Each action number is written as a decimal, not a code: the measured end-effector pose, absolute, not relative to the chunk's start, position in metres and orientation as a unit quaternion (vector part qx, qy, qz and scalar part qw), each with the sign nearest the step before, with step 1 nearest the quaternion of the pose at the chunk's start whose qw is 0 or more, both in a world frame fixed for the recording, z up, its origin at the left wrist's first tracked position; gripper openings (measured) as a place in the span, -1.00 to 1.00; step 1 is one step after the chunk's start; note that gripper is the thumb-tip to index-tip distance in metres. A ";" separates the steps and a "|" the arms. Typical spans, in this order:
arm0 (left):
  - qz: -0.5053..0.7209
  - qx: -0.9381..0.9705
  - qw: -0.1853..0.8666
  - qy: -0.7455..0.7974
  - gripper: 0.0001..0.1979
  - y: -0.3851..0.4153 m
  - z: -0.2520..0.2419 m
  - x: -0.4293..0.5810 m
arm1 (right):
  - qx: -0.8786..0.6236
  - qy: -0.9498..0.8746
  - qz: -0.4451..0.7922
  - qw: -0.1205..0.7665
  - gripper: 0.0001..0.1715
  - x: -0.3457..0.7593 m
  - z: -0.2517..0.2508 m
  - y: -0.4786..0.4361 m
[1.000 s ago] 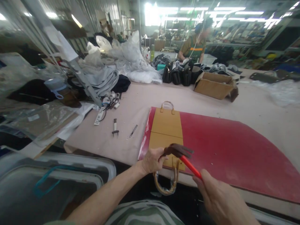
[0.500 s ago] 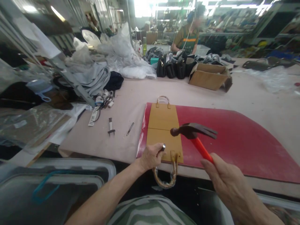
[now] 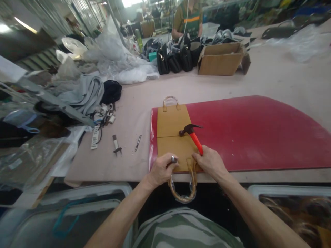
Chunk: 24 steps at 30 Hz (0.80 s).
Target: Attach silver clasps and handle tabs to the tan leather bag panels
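Observation:
A tan leather bag panel [image 3: 172, 122] lies flat on a red board [image 3: 248, 134], with one curved handle [image 3: 171, 100] at its far end and another handle [image 3: 184, 199] hanging over the table's near edge. My left hand [image 3: 163, 168] is closed around a short metal punch [image 3: 174, 159], its tip hidden by my fingers, over the panel's near left part. My right hand [image 3: 210, 162] grips the red handle of a claw hammer [image 3: 196, 140]. The dark hammer head is over the middle of the panel, its round face pointing left.
A small dark-and-white tool [image 3: 117, 146] and a metal rod [image 3: 138, 143] lie to the left. Black bags [image 3: 176, 60] and a cardboard box [image 3: 219, 60] stand at the back, near a person [image 3: 188, 20]. Plastic bins [image 3: 124, 187] flank me below the table.
The hammer in my right hand has come down and left, lower over the panel. My left hand keeps the punch near the same spot. The view has tilted downward.

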State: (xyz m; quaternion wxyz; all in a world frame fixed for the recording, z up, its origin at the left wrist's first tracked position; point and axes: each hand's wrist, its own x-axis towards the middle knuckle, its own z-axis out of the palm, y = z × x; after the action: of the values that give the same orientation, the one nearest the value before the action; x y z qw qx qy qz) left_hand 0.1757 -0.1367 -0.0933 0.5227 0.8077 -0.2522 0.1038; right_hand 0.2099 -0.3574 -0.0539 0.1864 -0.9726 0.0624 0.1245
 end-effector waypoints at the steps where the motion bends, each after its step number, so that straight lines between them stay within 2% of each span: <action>1: 0.113 0.803 0.521 -0.267 -0.87 -0.137 -0.094 0.175 | -0.973 0.067 0.130 0.180 -0.76 0.209 -0.053 -0.357; 10: 0.113 0.797 0.561 -0.192 -0.87 -0.137 -0.092 0.176 | -0.971 0.082 0.169 0.147 -0.70 0.212 -0.051 -0.356; 13: 0.131 0.797 0.549 -0.216 -0.87 -0.134 -0.094 0.176 | -0.973 0.079 0.175 0.129 -0.68 0.213 -0.052 -0.356; 17: 0.169 0.790 0.498 -0.314 -0.77 -0.134 -0.097 0.171 | -0.973 0.077 0.188 0.108 -0.66 0.214 -0.050 -0.354; 24: 0.139 0.804 0.547 -0.186 -0.91 -0.137 -0.093 0.173 | -0.970 0.078 0.207 0.104 -0.65 0.217 -0.046 -0.352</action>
State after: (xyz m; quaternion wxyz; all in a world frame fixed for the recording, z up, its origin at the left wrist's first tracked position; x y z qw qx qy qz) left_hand 0.1729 -0.1366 -0.0929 0.5470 0.8043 -0.1858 0.1395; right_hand 0.2170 -0.3521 -0.0460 0.1041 -0.9696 0.0781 0.2074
